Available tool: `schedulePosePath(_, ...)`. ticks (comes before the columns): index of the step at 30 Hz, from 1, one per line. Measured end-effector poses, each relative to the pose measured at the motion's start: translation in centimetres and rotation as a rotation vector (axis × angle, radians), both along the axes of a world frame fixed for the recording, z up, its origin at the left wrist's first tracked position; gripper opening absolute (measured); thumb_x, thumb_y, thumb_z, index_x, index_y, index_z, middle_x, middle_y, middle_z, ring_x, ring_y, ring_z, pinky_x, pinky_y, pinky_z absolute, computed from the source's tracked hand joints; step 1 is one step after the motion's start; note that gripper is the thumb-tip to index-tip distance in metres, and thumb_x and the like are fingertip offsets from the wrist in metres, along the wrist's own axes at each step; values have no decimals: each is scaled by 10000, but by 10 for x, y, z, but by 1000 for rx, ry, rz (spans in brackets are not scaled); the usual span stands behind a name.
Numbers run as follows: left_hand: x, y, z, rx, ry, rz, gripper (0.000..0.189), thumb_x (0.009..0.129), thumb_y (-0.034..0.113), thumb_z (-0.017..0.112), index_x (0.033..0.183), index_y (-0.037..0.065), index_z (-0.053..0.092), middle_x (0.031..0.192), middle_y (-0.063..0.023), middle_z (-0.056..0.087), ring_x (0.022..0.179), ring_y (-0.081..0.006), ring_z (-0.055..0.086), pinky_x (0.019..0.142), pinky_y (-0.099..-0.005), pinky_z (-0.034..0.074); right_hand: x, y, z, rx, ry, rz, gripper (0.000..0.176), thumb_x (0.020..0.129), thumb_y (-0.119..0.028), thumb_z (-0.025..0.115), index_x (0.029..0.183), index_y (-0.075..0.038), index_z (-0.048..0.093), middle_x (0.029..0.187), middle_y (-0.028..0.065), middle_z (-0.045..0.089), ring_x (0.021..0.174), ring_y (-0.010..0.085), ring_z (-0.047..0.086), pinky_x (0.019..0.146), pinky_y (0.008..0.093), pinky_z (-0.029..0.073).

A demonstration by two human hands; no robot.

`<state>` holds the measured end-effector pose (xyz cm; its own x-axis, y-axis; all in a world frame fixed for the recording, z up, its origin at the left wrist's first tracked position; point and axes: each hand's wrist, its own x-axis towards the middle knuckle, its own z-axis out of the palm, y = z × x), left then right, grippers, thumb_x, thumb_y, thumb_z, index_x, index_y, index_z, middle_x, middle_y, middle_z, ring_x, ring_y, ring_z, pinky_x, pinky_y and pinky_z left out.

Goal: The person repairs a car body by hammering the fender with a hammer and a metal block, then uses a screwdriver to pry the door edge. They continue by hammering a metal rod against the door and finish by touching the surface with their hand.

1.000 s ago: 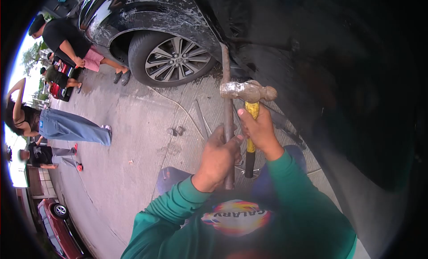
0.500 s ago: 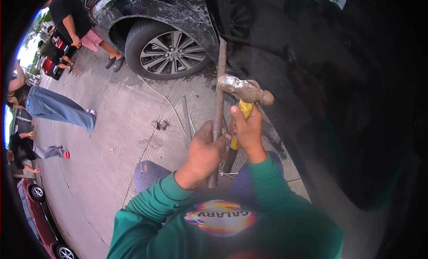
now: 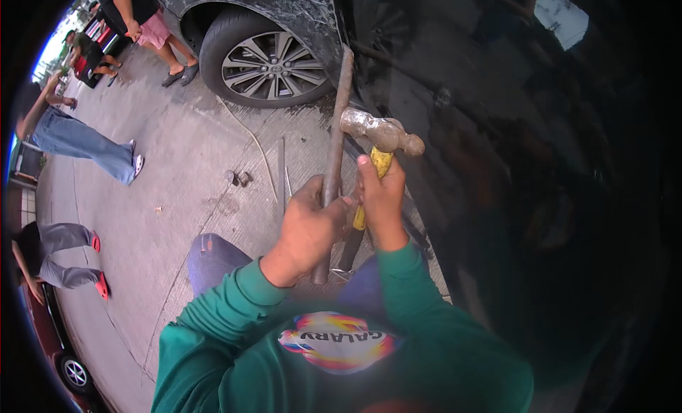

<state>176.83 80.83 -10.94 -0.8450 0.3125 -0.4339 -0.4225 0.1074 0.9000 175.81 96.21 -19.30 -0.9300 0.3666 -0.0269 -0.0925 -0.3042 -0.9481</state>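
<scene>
My left hand is wrapped round a long rusty metal bar. The bar's upper end meets the edge of the black car's body, between the front fender and the door. In my right hand is a ball-peen hammer with a yellow and black handle. The hammer's flat face lies against or right beside the bar, above my left hand; contact is hard to make out. Both hands are close together, and the fingers of my left hand partly cover the bar.
The car's front wheel is just ahead. On the concrete lie a flat metal strip, a pale hose and small dark metal parts. Several people stand to the left, one in blue jeans. A dark red car is behind them.
My view has shifted, so hands, bar and hammer appear slightly lower and further left. The grip on both tools is the same. People at the left have changed stance.
</scene>
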Motion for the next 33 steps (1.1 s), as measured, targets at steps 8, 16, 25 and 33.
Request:
schedulePosePath(8,-2,-4,22,53,-85,24,349,1034,107,695,1355,23,589,783,58,532,589,-37,462,526,-243,368,30,-9,22,-93,396,-222,171,1086,-162,635,1087,-31,525,701,6,494,548,83,444,513,279,417)
schedulePosePath(16,-4,-12,32,64,-111,7,375,1040,89,672,1387,7,556,797,51,512,578,-46,429,531,-247,353,4,0,0,80,165,-110,106,1066,-93,619,1078,-30,535,691,-13,501,511,75,442,477,272,384)
schedulePosePath(25,-13,-19,40,84,-110,-10,332,1037,104,693,1321,-33,591,816,5,584,630,-71,533,550,-264,432,38,-13,43,-1,672,-261,137,1073,-166,600,1080,-39,550,684,11,476,539,103,436,482,297,406)
schedulePosePath(33,-7,-15,48,90,-122,-24,377,1039,84,674,1386,-2,555,838,15,542,621,-63,471,560,-257,397,5,-11,-18,67,-136,72,143,1024,-101,689,943,5,638,713,1,606,595,100,522,564,348,429)
